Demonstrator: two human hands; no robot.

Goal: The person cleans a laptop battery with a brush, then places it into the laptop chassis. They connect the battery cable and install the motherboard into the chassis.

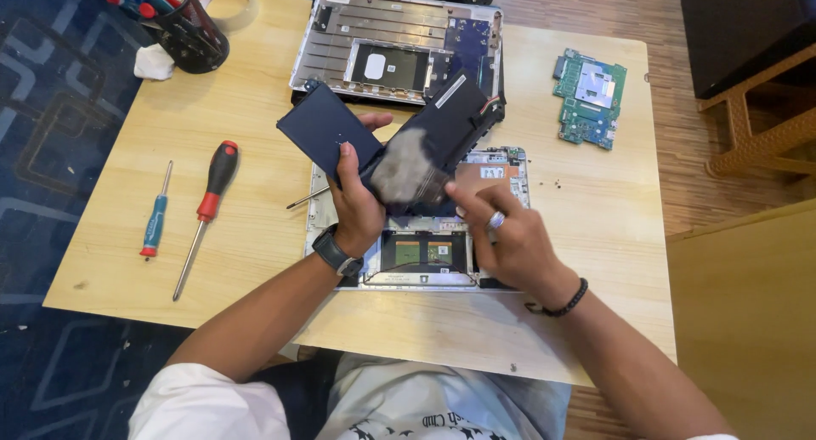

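Above open laptop base [425, 257], battery [399, 151] held off tabletop [255, 83]. Left hand [357, 206] clamps its middle; right hand [501, 236] loosely curled, fingertips near lower edge. Likely flat, fairly light, bendable, puncture-prone: grip edges, avoid flexing.

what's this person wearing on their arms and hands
The left hand has a black watch with a dark band on its wrist. The right hand has a silver ring on one finger and a black beaded bracelet at the wrist. Both forearms are bare; short white sleeves show only near the shoulders. No gloves.
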